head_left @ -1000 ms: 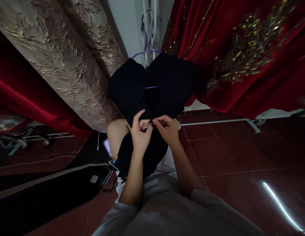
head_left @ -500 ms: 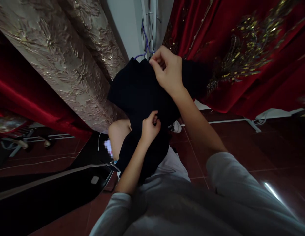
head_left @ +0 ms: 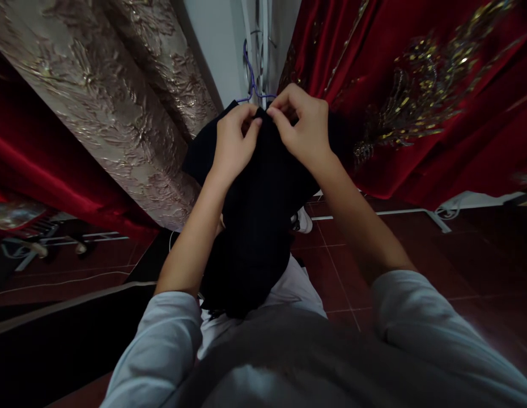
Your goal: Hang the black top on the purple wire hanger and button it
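A dark, almost black garment [head_left: 259, 226] hangs in front of me on a purple hanger [head_left: 252, 85], its lower part reaching down to my lap. At the garment's top edge, just below the hanger's neck, my left hand [head_left: 236, 139] pinches the dark cloth between thumb and fingers. Close beside it, my right hand [head_left: 304, 124] pinches the same edge, a small gap between the two hands. The exact kind of garment cannot be made out in the dim light.
Textured beige-pink fabric [head_left: 140, 130] hangs at left. Red cloth with gold sequins [head_left: 416, 102] hangs at right. Behind the hanger stands a white metal rack [head_left: 266, 51]. A black surface [head_left: 76, 340] lies at lower left, over red floor tiles [head_left: 335, 266].
My left hand has risen from the middle of the garment to its top edge, beside the right hand. The right hand has shifted slightly to the right.
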A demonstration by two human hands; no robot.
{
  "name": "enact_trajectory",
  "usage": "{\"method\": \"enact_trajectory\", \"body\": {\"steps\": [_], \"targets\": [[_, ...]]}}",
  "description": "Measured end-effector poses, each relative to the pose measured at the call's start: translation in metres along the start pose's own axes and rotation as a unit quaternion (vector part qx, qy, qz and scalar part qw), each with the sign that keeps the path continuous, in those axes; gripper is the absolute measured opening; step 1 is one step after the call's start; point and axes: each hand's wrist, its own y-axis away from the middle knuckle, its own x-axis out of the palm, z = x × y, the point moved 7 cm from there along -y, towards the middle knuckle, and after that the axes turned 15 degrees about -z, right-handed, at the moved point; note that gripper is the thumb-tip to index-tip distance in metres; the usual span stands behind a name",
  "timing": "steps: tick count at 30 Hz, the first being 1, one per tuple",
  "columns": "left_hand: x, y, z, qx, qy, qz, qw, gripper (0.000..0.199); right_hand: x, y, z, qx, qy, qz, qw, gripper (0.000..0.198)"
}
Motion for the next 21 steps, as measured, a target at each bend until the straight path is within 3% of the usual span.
{"method": "enact_trajectory", "body": {"steps": [6,13,16,21], "targets": [[0.002,-0.003,0.014,-0.045,-0.001,0.03,0.999,0.023,0.007,0.0,-0.001,0.005,0.006,0.045,0.999,0.041],[-0.002,-0.016,0.022,-0.013,-0.074,0.063,0.995,0.018,0.01,0.006,-0.012,0.016,0.0,0.03,0.999,0.04],[-0.004,-0.019,0.013,0.028,-0.094,0.059,0.993,0.018,0.01,0.012,-0.016,0.023,-0.009,0.021,0.999,0.042],[-0.002,-0.017,-0.018,0.075,-0.16,0.006,0.984,0.026,0.024,0.024,-0.017,-0.011,0.034,0.076,0.996,0.028]]}}
